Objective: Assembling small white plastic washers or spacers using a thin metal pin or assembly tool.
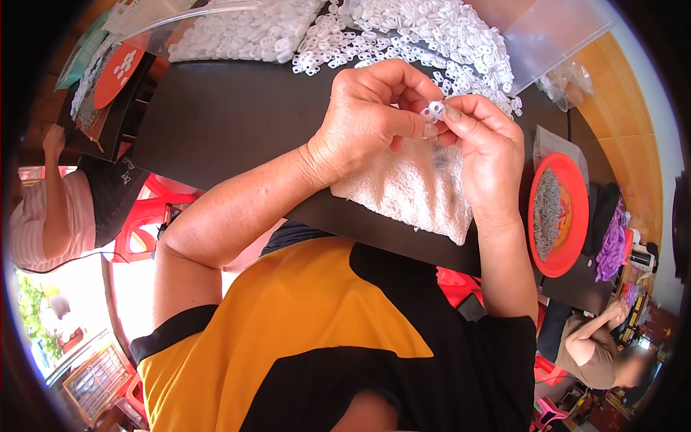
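Over the dark table, my two hands meet around a small white plastic piece with round holes (pixel 432 111). My left hand (pixel 374 108) pinches it between thumb and fingers from one side. On the other side the thumb and fingertips of my right hand (pixel 491 140) close on the same piece. Whether it is one part or two joined ones is too small to tell. Beneath both hands lies a pale fluffy cloth (pixel 403 191), with a small greyish patch near the right hand. Just beyond them spreads a heap of similar white pieces (pixel 446 32).
A clear bag of white pieces (pixel 241 36) lies at the back left. To the right, a red basin (pixel 581 223) holds grey small parts, with purple strips (pixel 612 248) beyond it. Other people sit at left and lower right; red plastic stools (pixel 140 223) stand near the table (pixel 216 122).
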Tool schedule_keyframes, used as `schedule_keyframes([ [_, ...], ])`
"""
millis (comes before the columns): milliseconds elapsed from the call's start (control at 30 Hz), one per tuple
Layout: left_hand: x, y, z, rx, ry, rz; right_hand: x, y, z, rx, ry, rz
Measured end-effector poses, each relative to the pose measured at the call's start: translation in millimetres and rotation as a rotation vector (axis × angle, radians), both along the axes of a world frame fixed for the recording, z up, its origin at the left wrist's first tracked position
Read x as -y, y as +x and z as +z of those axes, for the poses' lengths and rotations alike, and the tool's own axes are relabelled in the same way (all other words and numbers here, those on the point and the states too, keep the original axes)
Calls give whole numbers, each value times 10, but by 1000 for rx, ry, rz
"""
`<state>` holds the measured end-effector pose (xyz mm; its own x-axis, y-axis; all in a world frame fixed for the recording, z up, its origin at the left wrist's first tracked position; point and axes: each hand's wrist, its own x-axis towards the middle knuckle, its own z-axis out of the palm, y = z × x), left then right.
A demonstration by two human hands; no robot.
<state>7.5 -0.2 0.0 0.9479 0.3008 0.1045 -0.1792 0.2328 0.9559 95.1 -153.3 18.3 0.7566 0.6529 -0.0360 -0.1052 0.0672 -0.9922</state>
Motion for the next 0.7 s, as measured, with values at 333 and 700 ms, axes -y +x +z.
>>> schedule_keyframes([
  [333,-7,-9,2,-12,3,-26,-20,-65,17,36,3,-20],
  [700,28,-22,-10,-7,-19,-27,31,3,27,59,-67,40],
])
